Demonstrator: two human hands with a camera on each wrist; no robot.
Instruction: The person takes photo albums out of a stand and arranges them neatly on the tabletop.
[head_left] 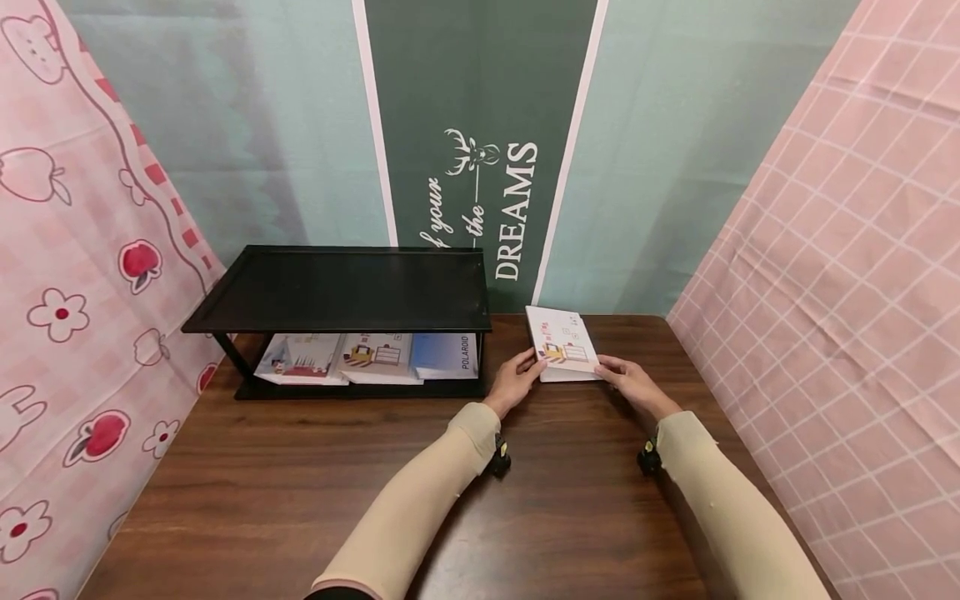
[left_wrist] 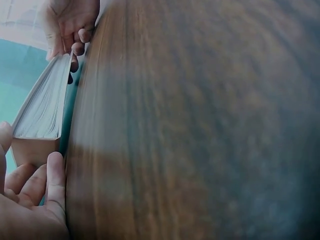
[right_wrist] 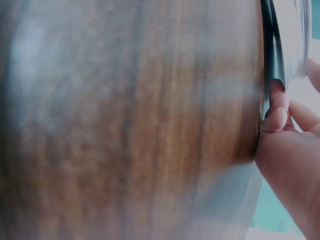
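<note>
A white book (head_left: pixel 564 340) with a small illustration of a yellow vehicle and a building on its cover is held between both hands near the table's back edge. My left hand (head_left: pixel 516 383) grips its left side, thumb by the front corner. On the opposite side my right hand (head_left: pixel 632 383) holds the right edge near the front corner. The left wrist view shows the book's page edges (left_wrist: pixel 45 110) and its spine side toward the left fingers. In the right wrist view, the right fingers (right_wrist: pixel 277 117) are curled at the book's lower edge; most of the book is cut off.
A black two-level rack (head_left: pixel 345 287) stands at the back left. On its lower level lie a white book with red drawings (head_left: pixel 303 358), one with a yellow vehicle (head_left: pixel 378 358) and a blue "POLAROID" one (head_left: pixel 446 357). Cloth curtains (head_left: pixel 847 250) surround the wooden table (head_left: pixel 570 517).
</note>
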